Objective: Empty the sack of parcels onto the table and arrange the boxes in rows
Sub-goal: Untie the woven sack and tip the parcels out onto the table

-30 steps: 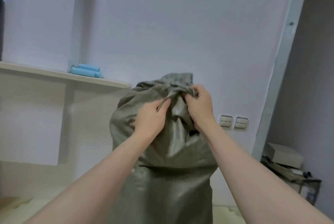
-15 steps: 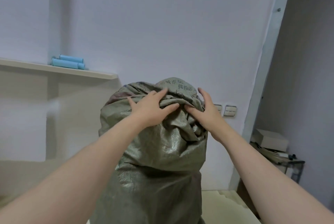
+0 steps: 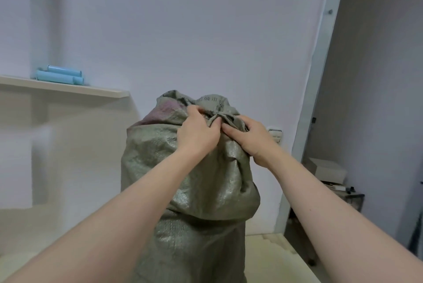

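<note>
The green woven sack [image 3: 217, 179] stands upright on the table [image 3: 274, 257], its mouth bunched shut and its contents hidden. The left hand [image 3: 198, 133] and right hand [image 3: 249, 141] pinch the gathered fabric on top with curled fingers. Blue tubes [image 3: 60, 74] lie on a far-left shelf [image 3: 68, 87].
</note>
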{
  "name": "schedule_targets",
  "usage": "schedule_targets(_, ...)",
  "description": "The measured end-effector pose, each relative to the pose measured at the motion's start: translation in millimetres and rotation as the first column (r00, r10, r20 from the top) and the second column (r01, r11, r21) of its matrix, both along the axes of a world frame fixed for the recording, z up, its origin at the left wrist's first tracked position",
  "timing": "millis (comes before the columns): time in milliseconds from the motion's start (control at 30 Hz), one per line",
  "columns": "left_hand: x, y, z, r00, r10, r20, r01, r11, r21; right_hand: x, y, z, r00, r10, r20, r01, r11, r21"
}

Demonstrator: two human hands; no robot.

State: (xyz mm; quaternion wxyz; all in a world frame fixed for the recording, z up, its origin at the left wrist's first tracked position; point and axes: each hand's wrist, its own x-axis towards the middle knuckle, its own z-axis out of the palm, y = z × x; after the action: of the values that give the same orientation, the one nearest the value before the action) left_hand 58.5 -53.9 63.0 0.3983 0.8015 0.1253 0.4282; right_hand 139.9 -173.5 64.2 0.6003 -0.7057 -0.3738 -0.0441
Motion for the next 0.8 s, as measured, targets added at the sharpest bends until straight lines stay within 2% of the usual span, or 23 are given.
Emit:
schedule_targets(67, -1.8, 5.5, -1.0, 0.996, 0.076, -0.038, -0.073, 0.994, 0.087, 5.9, 1.7, -9.6, 0.997, -0.070, 0.027, 0.068, 0.996, 0.050)
schedule_targets(133, -4.5, 20.5, 3.3, 0.945, 0.228, -0.236, -0.171, 0.956, 0.239, 7.0, 3.4, -19.7, 0.998, -0.054, 0.025, 0.052, 0.996, 0.068)
schedule_targets(167, -6.0, 29.7, 6.5, 0.904, 0.262, -0.338, -0.166, 0.943, 0.287, 5.9, 4.1, -24.4, 0.999, -0.034, 0.033, 0.031, 0.997, 0.069)
schedule_targets(233, -8.8, 45.7, 10.1, 0.839, 0.232, -0.492, -0.071, 0.943, 0.325, 3.4, 5.4, -28.9, 0.998, 0.016, 0.060, -0.020, 0.997, 0.073)
schedule_targets(300, -12.3, 54.5, 9.7, 0.830, 0.077, -0.552, 0.087, 0.961, 0.264, 2.2, 7.8, -28.6, 0.998, 0.027, 0.058, -0.031, 0.997, 0.073)
schedule_targets(367, -11.0, 57.5, 5.6, 0.895, -0.103, -0.434, 0.177, 0.975, 0.133, 2.5, 12.6, -27.9, 0.999, 0.020, 0.034, -0.022, 0.998, 0.057)
schedule_targets(400, -10.1, 55.5, 3.3, 0.926, -0.130, -0.354, 0.179, 0.978, 0.109, 1.4, 15.3, -26.3, 0.999, 0.017, 0.047, -0.020, 0.998, 0.052)
schedule_targets(467, -10.1, 50.7, 0.7, 0.958, -0.079, -0.275, 0.122, 0.982, 0.143, 2.1, 16.0, -21.4, 0.995, 0.049, 0.085, -0.050, 0.999, 0.009)
schedule_targets(533, -8.7, 50.8, -2.2, 0.966, -0.004, -0.257, 0.048, 0.986, 0.163, 5.1, 5.9, -14.5, 0.989, 0.144, 0.017, -0.138, 0.969, -0.207)
schedule_targets(600, -11.3, 50.8, -2.9, 0.963, 0.053, -0.266, -0.014, 0.989, 0.144, 5.9, -8.9, -9.5, 0.973, 0.194, -0.124, -0.230, 0.824, -0.518)
schedule_targets(633, -12.5, 49.1, -2.8, 0.958, 0.090, -0.271, -0.056, 0.990, 0.131, 4.6, -14.8, -9.8, 0.962, 0.201, -0.186, -0.273, 0.767, -0.580)
schedule_targets(667, -13.2, 44.9, -2.2, 0.952, 0.133, -0.274, -0.105, 0.988, 0.116, 3.3, -17.7, -11.6, 0.955, 0.192, -0.228, -0.291, 0.765, -0.575)
schedule_targets(700, -14.2, 38.1, -1.8, 0.947, 0.180, -0.265, -0.160, 0.983, 0.094, -0.3, -17.9, -14.2, 0.954, 0.176, -0.242, -0.282, 0.801, -0.528)
schedule_targets(800, -17.7, 13.5, -2.2, 0.939, 0.283, -0.194, -0.288, 0.958, 0.004, -8.3, -7.0, -24.4, 0.967, 0.150, -0.203, -0.208, 0.930, -0.302)
